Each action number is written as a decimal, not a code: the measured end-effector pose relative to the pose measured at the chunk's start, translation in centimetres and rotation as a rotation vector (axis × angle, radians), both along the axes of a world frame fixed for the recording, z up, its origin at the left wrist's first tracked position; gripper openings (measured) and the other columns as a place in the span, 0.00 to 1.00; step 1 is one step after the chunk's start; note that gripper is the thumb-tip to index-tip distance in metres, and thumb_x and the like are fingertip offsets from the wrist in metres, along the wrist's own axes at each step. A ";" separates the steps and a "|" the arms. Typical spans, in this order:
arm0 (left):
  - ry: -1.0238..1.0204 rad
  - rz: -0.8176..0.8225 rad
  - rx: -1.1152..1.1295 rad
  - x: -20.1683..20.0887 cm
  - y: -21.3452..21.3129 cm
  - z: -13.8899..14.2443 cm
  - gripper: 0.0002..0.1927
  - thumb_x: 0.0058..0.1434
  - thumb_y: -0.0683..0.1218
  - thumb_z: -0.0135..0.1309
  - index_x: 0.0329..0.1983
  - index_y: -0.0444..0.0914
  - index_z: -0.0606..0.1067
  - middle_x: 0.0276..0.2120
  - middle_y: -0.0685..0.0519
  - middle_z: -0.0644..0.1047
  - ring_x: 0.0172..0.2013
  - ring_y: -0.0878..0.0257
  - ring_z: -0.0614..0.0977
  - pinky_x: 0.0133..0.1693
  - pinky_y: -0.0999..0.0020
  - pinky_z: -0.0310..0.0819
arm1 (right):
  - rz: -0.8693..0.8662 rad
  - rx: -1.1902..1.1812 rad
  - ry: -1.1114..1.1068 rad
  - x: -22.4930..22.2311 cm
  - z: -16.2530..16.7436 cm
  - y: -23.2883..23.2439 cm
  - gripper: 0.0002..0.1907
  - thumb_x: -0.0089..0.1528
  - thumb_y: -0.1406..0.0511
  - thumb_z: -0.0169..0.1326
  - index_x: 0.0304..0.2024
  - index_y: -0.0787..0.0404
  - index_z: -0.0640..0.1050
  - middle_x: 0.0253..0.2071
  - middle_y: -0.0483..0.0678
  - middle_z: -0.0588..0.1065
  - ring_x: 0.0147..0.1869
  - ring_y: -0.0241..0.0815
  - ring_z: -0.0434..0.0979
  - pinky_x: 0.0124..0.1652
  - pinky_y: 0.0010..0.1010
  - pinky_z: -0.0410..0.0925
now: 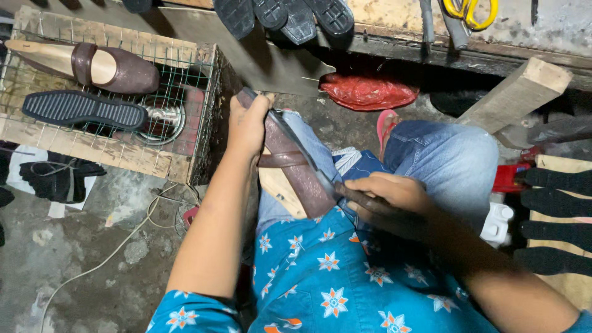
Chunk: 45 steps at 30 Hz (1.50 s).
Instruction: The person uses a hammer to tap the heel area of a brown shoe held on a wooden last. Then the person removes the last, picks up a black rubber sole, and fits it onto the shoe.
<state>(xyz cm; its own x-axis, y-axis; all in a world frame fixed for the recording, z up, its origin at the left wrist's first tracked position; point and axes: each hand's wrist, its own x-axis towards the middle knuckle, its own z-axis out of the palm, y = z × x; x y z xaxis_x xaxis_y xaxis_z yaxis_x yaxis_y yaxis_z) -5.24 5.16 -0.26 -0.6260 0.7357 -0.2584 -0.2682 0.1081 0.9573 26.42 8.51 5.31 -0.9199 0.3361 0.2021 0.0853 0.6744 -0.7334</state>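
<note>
Hands meet at the centre of the frame over a brown shoe upper on a wooden last (290, 166), which rests on the person's lap against blue jeans (444, 160). The left hand (248, 126) is closed around the toe end of the shoe, fingers wrapped over the top so that the tip pokes out above the knuckles. The right hand (385, 197) is clenched tight on the dark handle of a knife (308, 161), whose thin blade runs diagonally up and to the left along the edge of the leather, touching it. A brown strap crosses the shoe at its middle, and pale wood shows beneath it.

In the upper left of the frame stands a wire-mesh box with a wooden frame (185, 163); on its top lie a second brown shoe on a last (92, 66) and a black ribbed sole (83, 109), just beside each other. Through the mesh a round metal object shows, too dim to tell what it is. More black soles (283, 17) hang along the top edge, and yellow-handled scissors (472, 11) sit at the upper right. A red plastic bag (368, 92) lies on the floor above the knees, with a pink sandal (385, 126) near it. Black sole pieces (555, 213) are stacked at the right edge on a board. A white cord (117, 250) trails over the grey floor at the lower left.
</note>
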 end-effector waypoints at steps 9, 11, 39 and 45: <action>0.111 -0.042 -0.092 3.8 -4.0 -1.0 0.24 0.58 0.49 0.59 0.52 0.33 0.68 0.38 0.53 0.76 0.38 0.66 0.77 0.43 0.70 0.74 | -0.154 -0.093 0.131 -2.3 -2.7 -2.8 0.24 0.56 0.70 0.66 0.54 0.61 0.76 0.35 0.50 0.77 0.37 0.44 0.80 0.36 0.33 0.72; 0.108 -0.030 -0.117 3.7 -4.2 -0.8 0.24 0.57 0.50 0.59 0.52 0.33 0.68 0.38 0.53 0.76 0.38 0.65 0.77 0.42 0.69 0.74 | -0.136 -0.070 0.132 -2.5 -2.7 -2.9 0.24 0.55 0.71 0.66 0.54 0.62 0.76 0.35 0.50 0.77 0.37 0.45 0.80 0.36 0.33 0.72; 0.204 -0.003 -0.134 3.4 -3.1 -0.1 0.26 0.54 0.52 0.61 0.50 0.32 0.69 0.39 0.49 0.78 0.39 0.62 0.78 0.44 0.67 0.74 | -0.326 -0.306 0.252 -6.8 -6.2 -2.3 0.27 0.67 0.67 0.57 0.66 0.63 0.65 0.54 0.56 0.77 0.55 0.47 0.79 0.54 0.33 0.71; 0.291 0.124 -0.123 2.1 -2.9 -0.4 0.25 0.55 0.52 0.60 0.49 0.31 0.69 0.39 0.48 0.77 0.39 0.60 0.78 0.45 0.65 0.75 | -0.204 -0.728 0.052 -7.5 -6.6 -1.9 0.31 0.67 0.67 0.55 0.70 0.61 0.61 0.63 0.55 0.70 0.67 0.42 0.69 0.63 0.33 0.63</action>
<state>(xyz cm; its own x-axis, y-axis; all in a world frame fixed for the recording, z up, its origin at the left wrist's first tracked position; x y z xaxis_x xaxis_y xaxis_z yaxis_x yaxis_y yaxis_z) -3.16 2.25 -0.64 -0.7691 0.6242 -0.1375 -0.0035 0.2110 0.9775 18.96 6.64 -1.28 -0.8203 0.5639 -0.0951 0.1101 -0.0074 -0.9939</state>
